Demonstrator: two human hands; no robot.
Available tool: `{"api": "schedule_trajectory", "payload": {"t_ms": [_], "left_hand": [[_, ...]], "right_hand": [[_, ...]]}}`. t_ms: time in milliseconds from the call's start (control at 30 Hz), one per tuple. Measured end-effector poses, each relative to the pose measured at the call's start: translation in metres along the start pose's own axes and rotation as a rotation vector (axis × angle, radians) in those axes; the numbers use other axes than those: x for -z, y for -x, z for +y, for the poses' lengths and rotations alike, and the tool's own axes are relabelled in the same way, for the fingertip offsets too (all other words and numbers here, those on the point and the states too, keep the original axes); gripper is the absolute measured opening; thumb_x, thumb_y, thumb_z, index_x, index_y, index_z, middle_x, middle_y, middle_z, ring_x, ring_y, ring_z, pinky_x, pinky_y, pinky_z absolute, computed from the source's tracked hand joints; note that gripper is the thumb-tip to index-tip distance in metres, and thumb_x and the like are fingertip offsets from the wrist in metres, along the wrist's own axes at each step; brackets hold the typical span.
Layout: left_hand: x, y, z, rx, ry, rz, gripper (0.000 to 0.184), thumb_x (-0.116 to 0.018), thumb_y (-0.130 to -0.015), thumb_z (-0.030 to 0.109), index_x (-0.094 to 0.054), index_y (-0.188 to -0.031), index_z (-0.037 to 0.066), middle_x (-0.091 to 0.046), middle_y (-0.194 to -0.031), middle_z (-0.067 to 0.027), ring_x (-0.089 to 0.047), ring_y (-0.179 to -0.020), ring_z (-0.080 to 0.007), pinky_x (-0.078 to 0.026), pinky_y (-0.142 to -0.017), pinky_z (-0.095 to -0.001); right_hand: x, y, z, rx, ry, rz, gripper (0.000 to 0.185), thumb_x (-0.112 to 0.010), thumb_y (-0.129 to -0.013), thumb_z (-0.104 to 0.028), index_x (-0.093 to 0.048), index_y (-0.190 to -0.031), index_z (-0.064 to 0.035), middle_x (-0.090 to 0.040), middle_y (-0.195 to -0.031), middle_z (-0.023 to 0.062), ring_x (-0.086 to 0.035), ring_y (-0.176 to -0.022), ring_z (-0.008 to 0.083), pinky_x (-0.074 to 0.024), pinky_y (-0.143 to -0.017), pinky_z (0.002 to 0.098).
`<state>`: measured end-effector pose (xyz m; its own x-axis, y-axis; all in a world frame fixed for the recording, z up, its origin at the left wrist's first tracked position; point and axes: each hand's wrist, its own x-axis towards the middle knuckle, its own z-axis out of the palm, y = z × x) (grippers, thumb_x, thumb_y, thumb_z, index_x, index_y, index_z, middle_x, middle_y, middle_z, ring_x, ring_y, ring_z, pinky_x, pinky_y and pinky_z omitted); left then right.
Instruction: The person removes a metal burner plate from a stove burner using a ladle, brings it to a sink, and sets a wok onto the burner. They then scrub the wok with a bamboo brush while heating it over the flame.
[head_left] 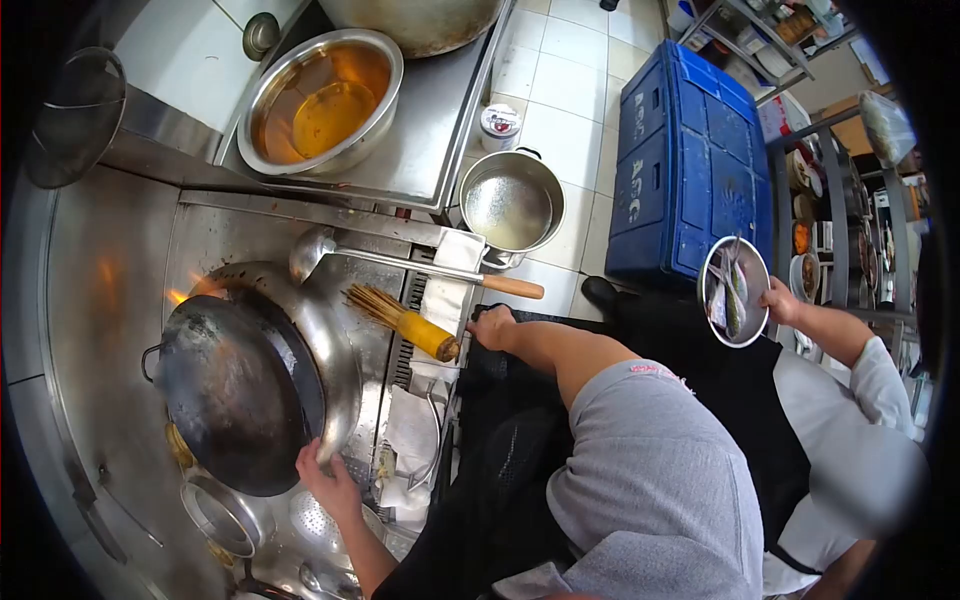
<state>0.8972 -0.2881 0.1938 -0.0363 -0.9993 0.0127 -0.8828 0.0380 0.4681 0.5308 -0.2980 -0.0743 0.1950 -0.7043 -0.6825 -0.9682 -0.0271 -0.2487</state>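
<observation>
My left hand [331, 482] grips the near rim of a dark, blackened wok [235, 400], which is tilted over the burner ring [335, 375]. The wok has a small loop handle on its far side. My right hand [492, 327] is closed at the front edge of the stove; what its fingers hold is hidden. Beside it lie a bamboo wok brush [425, 335] with a yellow-wrapped grip and a steel ladle [400, 264] with a wooden handle. A folded white cloth [452, 275] lies under the ladle handle.
Flames [178, 296] show behind the wok. A steel basin of amber liquid [335, 105] stands on the counter, a pot [512, 205] below it. Strainers [215, 515] lie on the near side. At right a co-worker's hand [782, 302] holds a bowl of fish [735, 290], near blue crates [690, 170].
</observation>
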Motion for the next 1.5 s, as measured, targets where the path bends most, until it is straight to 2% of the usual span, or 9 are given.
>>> {"api": "schedule_trajectory", "payload": {"t_ms": [367,433,500,567,633,933,1200,1333,1500], "left_hand": [[0.002,-0.006,0.005,0.114,0.089,-0.052,0.039,-0.059,-0.08,0.001,-0.059,-0.119,0.001,-0.054,-0.12,-0.0167,-0.053,-0.112,-0.0306,-0.04,-0.1,-0.0402],[-0.001,-0.005,0.0,0.075,0.108,-0.031,0.039,-0.059,-0.08,0.001,-0.06,-0.118,0.001,-0.054,-0.121,-0.017,-0.053,-0.112,-0.0309,-0.039,-0.1,-0.0405],[0.0,-0.005,-0.005,0.065,0.119,-0.047,0.039,-0.059,-0.079,0.001,-0.06,-0.118,0.001,-0.054,-0.122,-0.0177,-0.052,-0.112,-0.0318,-0.039,-0.101,-0.0411],[-0.004,-0.005,-0.003,0.062,0.153,-0.004,0.037,-0.06,-0.079,0.001,-0.061,-0.116,0.002,-0.056,-0.121,-0.0182,-0.053,-0.113,-0.0326,-0.039,-0.101,-0.0415],[-0.009,-0.002,-0.016,0.07,0.087,0.043,0.034,-0.06,-0.079,0.002,-0.063,-0.113,0.002,-0.057,-0.119,-0.0175,-0.052,-0.113,-0.0329,-0.038,-0.101,-0.042],[-0.008,-0.009,-0.055,0.059,0.475,0.161,0.031,-0.057,-0.079,-0.005,-0.061,-0.109,0.0,-0.056,-0.115,-0.0116,-0.059,-0.099,-0.0246,-0.048,-0.087,-0.0343],[-0.012,-0.026,-0.054,0.027,0.6,0.211,0.03,-0.058,-0.081,-0.005,-0.061,-0.111,0.002,-0.054,-0.111,-0.0094,-0.056,-0.078,-0.017,-0.047,-0.073,-0.0304],[-0.01,-0.032,-0.043,-0.002,0.559,0.225,0.03,-0.058,-0.082,-0.003,-0.062,-0.111,0.003,-0.054,-0.11,-0.0098,-0.056,-0.079,-0.0174,-0.046,-0.073,-0.0302],[-0.007,-0.034,-0.04,0.0,0.536,0.257,0.029,-0.058,-0.082,-0.003,-0.062,-0.111,0.003,-0.054,-0.108,-0.0093,-0.055,-0.079,-0.0166,-0.047,-0.074,-0.0303]], "right_hand": [[-0.02,-0.046,-0.005,-0.149,0.059,-0.053,0.039,-0.056,-0.091,-0.026,-0.06,-0.129,-0.0157,-0.066,-0.117,0.0112,-0.065,-0.105,0.0295,-0.052,-0.074,0.0553],[-0.014,-0.035,-0.026,0.073,0.076,-0.363,0.039,-0.066,-0.086,-0.025,-0.063,-0.122,-0.0136,-0.07,-0.108,0.01,-0.07,-0.092,0.0244,-0.0549,-0.065,0.0474],[-0.11,-0.077,-0.021,0.938,0.219,-0.149,0.033,-0.074,-0.082,-0.027,-0.067,-0.11,-0.0119,-0.072,-0.093,0.0066,-0.071,-0.079,0.0199,-0.0549,-0.056,0.0384],[-0.059,0.003,-0.042,0.186,-0.893,-0.746,0.027,-0.073,-0.084,-0.031,-0.068,-0.1,-0.0105,-0.07,-0.083,0.0047,-0.069,-0.076,0.0194,-0.0551,-0.056,0.0349],[-0.059,0.044,-0.043,0.156,-1.086,-0.839,0.027,-0.071,-0.086,-0.034,-0.069,-0.096,-0.0095,-0.067,-0.076,0.0038,-0.067,-0.071,0.0179,-0.0544,-0.056,0.0325],[-0.028,0.103,0.096,0.083,-0.259,-0.231,0.02,-0.069,-0.08,-0.024,-0.072,-0.093,-0.0097,-0.07,-0.082,0.0078,-0.066,-0.068,0.02,-0.0533,-0.061,0.0343],[0.154,0.182,0.091,-0.061,-1.086,0.011,0.07,-0.063,-0.088,-0.017,-0.029,-0.15,-0.0153,-0.068,-0.097,0.0092,-0.067,-0.076,0.0214,-0.0542,-0.061,0.0347],[0.27,0.229,0.08,-0.068,-1.26,0.669,0.087,-0.064,-0.09,-0.015,-0.004,-0.154,-0.0128,-0.067,-0.093,0.0166,-0.067,-0.067,0.0231,-0.0546,-0.052,0.036],[0.34,0.255,0.095,-0.032,-1.305,0.928,0.086,-0.06,-0.094,-0.015,0.001,-0.155,-0.0109,-0.067,-0.092,0.0146,-0.064,-0.063,0.0205,-0.0537,-0.053,0.0343]]}}
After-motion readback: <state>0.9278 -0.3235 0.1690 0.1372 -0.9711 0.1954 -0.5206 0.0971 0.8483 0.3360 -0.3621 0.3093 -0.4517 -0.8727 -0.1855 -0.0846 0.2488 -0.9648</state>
